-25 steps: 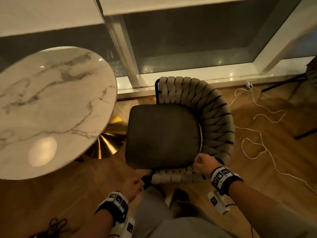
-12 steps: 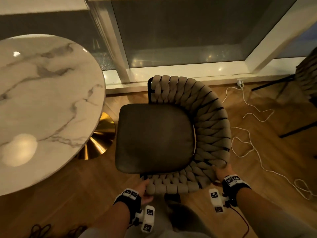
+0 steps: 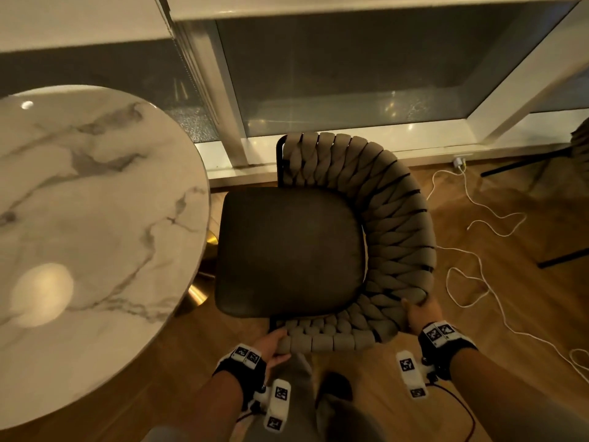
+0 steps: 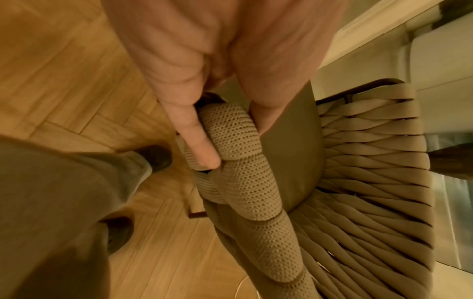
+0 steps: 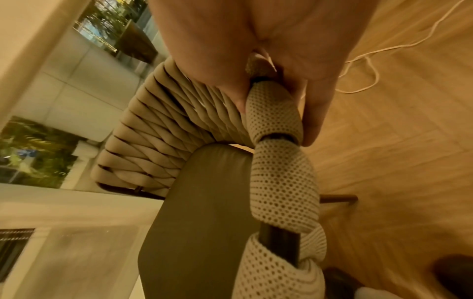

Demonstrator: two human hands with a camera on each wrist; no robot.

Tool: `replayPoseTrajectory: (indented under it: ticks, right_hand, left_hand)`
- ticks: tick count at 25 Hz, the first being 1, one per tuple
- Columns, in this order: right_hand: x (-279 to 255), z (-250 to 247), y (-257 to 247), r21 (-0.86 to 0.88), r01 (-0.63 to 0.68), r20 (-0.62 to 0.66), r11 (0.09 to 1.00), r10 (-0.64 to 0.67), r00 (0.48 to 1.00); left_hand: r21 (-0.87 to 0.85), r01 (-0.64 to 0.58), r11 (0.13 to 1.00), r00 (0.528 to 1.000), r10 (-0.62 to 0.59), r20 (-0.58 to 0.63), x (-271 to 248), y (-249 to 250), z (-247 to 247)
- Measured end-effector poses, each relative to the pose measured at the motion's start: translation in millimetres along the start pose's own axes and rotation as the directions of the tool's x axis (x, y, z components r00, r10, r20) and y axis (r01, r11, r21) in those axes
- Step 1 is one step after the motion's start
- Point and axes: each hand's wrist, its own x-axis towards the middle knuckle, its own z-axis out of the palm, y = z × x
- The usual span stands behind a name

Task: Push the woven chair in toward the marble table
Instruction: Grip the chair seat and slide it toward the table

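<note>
The woven chair (image 3: 376,218), with beige braided back and dark seat cushion (image 3: 290,250), stands on the wood floor just right of the round marble table (image 3: 95,218); the seat's left edge nearly meets the tabletop's rim. My left hand (image 3: 274,344) grips the near end of the woven rim (image 4: 238,153), thumb on the outer side and fingers on the seat side. Around the rim's near right curve (image 5: 274,113) my right hand (image 3: 420,314) is wrapped.
A gold table base (image 3: 204,282) shows under the tabletop. A window sill and frame (image 3: 350,148) run behind the chair. A white cable (image 3: 471,244) snakes over the floor at right, near another chair's dark legs (image 3: 561,256). My legs and shoes (image 3: 334,387) stand behind the chair.
The chair has moved left, closer to the table, covering most of the gold base. My right hand shifted along the rim to its right curve; my left hand took hold of the near end.
</note>
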Motion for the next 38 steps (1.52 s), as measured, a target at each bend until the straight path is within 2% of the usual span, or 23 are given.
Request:
replayPoseTrajectory:
  ticks: [2,4,7,10,12,13,14,15,16,17,19,21,23,24,27,30,35,38]
  right_hand:
    - [16,17,-27,0.038,-0.037,0.027,0.999,0.036,0.999]
    - [38,31,-48,-0.012,-0.046,0.038,0.999,0.047,0.998]
    - [67,46,-76,-0.039,-0.022,0.06,0.999,0.024,0.998]
    - [105,58,-80,-0.039,0.031,0.098,0.999,-0.027,0.995]
    - [96,59,-93,-0.001,0.04,0.114,0.999,-0.04,0.993]
    - [81,57,-106,0.033,0.029,0.104,0.999,-0.032,0.994]
    - [70,57,-111,0.093,0.001,0.088,0.996,-0.009,0.996]
    - [53,55,-117,0.166,-0.043,0.085,0.985,0.029,0.996]
    - [39,54,-116,0.223,-0.096,0.115,0.97,0.072,0.991]
    - [28,53,-113,0.244,-0.128,0.151,0.961,0.092,0.984]
    - [7,52,-104,0.225,-0.177,0.207,0.958,0.131,0.97]
    - [2,58,-89,0.301,-0.245,0.244,0.922,0.174,0.954]
    - [1,65,-82,0.36,-0.213,0.239,0.908,0.131,0.962]
    - [4,68,-80,0.364,-0.173,0.218,0.915,0.097,0.971]
    - [6,72,-80,0.403,-0.152,0.203,0.903,0.073,0.976]
    - [3,78,-87,0.442,-0.172,0.228,0.881,0.075,0.971]
    - [-4,98,-116,0.411,-0.154,0.269,0.898,0.042,0.962]
    - [-14,112,-127,0.4,-0.147,0.284,0.904,0.03,0.958]
  left_hand:
    - [0.011,-0.031,0.999,0.999,0.031,0.007,-1,32,-4]
    - [0.027,-0.057,0.998,0.998,0.056,0.02,0,56,-7]
    - [0.006,-0.1,0.995,0.995,0.1,0.017,2,79,-7]
    - [-0.03,-0.132,0.991,0.991,0.133,0.016,16,89,-7]
    - [-0.06,-0.129,0.99,0.992,0.128,-0.01,13,91,-5]
    - [-0.02,-0.136,0.991,0.991,0.136,-0.021,10,91,-5]
    - [0.092,-0.156,0.983,0.987,0.16,-0.028,8,90,-6]
    - [0.25,-0.213,0.945,0.975,0.223,-0.015,8,87,-7]
    - [0.426,-0.291,0.857,0.949,0.316,0.014,4,83,-10]
    - [0.606,-0.35,0.714,0.914,0.402,0.054,0,81,-10]
    - [0.849,-0.361,0.387,0.854,0.502,0.134,1,80,-10]
    - [0.938,-0.327,0.116,0.816,0.535,0.219,10,83,-3]
    - [0.956,-0.286,-0.07,0.805,0.523,0.279,17,87,1]
    - [0.957,-0.259,-0.131,0.811,0.509,0.289,20,88,3]
    - [0.95,-0.214,-0.229,0.812,0.498,0.304,24,86,1]
    - [0.953,-0.192,-0.233,0.811,0.509,0.288,27,90,-3]
    - [0.965,-0.153,-0.212,0.82,0.518,0.244,19,123,-20]
    - [0.963,-0.097,-0.251,0.809,0.544,0.223,6,132,-32]
